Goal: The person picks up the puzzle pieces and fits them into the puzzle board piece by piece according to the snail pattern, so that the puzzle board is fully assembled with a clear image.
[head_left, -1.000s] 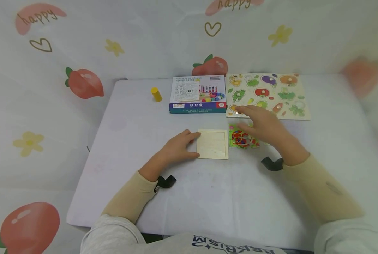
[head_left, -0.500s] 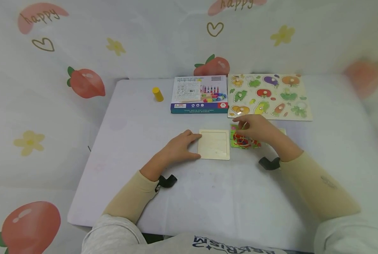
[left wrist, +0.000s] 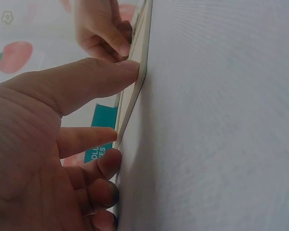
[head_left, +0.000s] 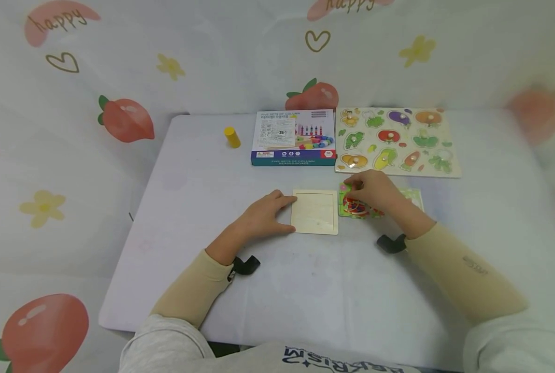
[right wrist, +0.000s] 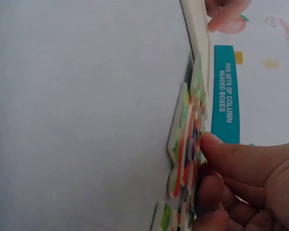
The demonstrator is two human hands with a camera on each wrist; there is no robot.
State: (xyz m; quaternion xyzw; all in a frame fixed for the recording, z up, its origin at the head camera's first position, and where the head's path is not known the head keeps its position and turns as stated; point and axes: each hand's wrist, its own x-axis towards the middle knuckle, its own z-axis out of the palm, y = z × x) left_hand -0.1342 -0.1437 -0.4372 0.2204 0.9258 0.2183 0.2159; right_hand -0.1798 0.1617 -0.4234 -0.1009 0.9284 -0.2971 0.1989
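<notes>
- I read "happy" twice on the cloth backdrop [head_left: 240, 31]: upper left, and top right of centre.
- "FIVE SETS OF COLUMN BEADED BOXES" on the box [head_left: 293, 137], upper centre.
- Upside-down shirt [head_left: 268, 360] lettering, bottom, partly legible.

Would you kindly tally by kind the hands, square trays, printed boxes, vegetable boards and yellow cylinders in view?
Left hand and right hand: 2
Square tray: 1
Printed box: 1
Vegetable board: 1
Yellow cylinder: 1
Total: 6
Partly hidden pale item, kind unclear: uncounted
</notes>
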